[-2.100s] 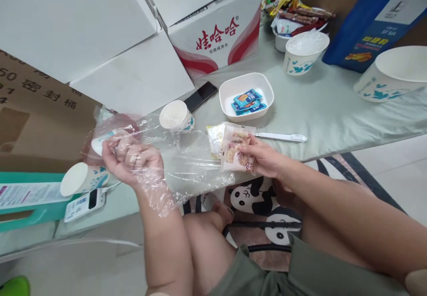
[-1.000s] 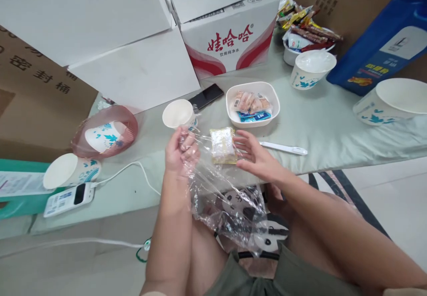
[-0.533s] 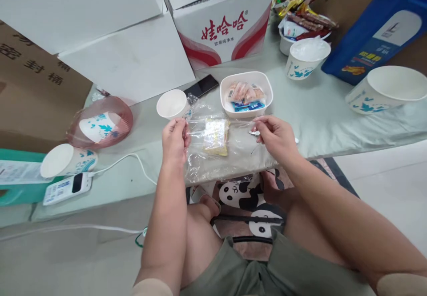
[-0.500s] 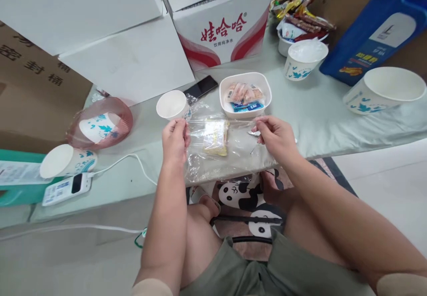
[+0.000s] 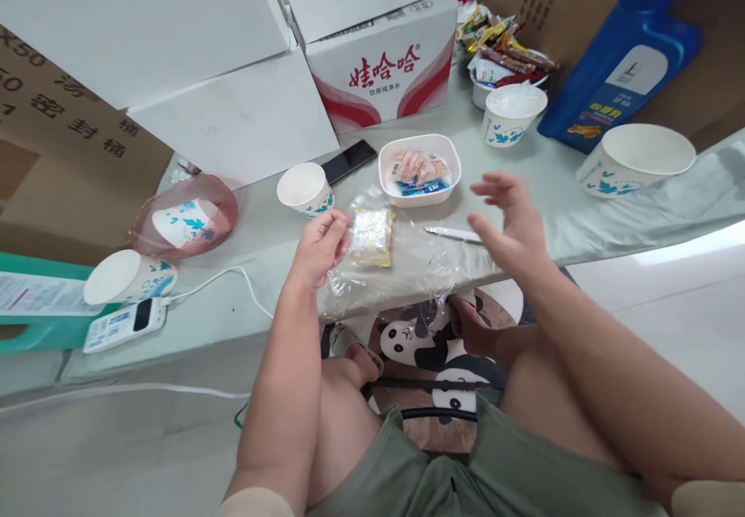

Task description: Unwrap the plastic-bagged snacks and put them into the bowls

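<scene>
My left hand is closed in a pinch on the edge of a clear plastic bag, which lies loosely on the cloth-covered surface and hangs over its front edge. A square, yellow-edged packet rests flat at the bag, right beside my left fingertips; whether it is inside or under the film I cannot tell. My right hand is raised with fingers spread, holding nothing. Just left of it lies a slim white pen-like tool with a pointed grey tip. Behind the packet stands a white bowl with pink and blue packets in it.
Paper cups stand around: one behind my left hand, another holding plastic, a larger one at right. A phone lies near a white-and-red carton. A blue bottle leans at back right. A white cable runs left.
My right hand has let go of the plastic bag, opened and moved right. The stretched film has sagged down, and the white tool is now more exposed. My left hand keeps its pinch, slightly lower.
</scene>
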The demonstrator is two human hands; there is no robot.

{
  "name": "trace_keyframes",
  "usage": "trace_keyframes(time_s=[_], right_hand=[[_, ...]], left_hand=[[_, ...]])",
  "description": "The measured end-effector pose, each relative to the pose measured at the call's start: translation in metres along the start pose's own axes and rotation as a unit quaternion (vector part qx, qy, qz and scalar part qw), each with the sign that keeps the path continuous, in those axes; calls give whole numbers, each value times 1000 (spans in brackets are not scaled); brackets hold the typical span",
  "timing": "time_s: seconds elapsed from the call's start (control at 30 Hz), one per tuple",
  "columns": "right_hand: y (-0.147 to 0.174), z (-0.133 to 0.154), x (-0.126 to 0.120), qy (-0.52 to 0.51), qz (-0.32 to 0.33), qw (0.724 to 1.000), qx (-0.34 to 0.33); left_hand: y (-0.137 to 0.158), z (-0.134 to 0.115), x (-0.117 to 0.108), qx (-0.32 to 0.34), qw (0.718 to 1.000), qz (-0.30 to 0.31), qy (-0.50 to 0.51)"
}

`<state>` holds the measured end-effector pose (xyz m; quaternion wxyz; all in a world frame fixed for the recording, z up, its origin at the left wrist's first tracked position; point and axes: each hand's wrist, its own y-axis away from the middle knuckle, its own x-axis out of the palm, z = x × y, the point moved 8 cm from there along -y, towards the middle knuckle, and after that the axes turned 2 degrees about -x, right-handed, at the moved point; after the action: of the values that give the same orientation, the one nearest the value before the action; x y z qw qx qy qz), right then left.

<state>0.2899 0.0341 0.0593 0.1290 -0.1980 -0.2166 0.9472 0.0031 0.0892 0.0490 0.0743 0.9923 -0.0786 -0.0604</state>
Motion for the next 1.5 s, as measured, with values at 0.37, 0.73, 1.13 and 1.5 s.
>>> trace_keyframes(time_s=[0.37, 0.73, 1.13, 1.5], right_hand=[[16, 16, 72, -64, 264, 962, 38], [4, -26, 3, -136, -56, 944, 294], [-1, -24, -19, -67, -59, 975, 204], [7, -10, 37, -164, 140, 959, 186]], left_hand=[[24, -19, 61, 13, 971, 232, -52], [24, 24, 60, -135, 952, 270, 48], [2, 2, 6, -65, 989, -88, 104], [5, 33, -31, -35, 988, -118, 98]])
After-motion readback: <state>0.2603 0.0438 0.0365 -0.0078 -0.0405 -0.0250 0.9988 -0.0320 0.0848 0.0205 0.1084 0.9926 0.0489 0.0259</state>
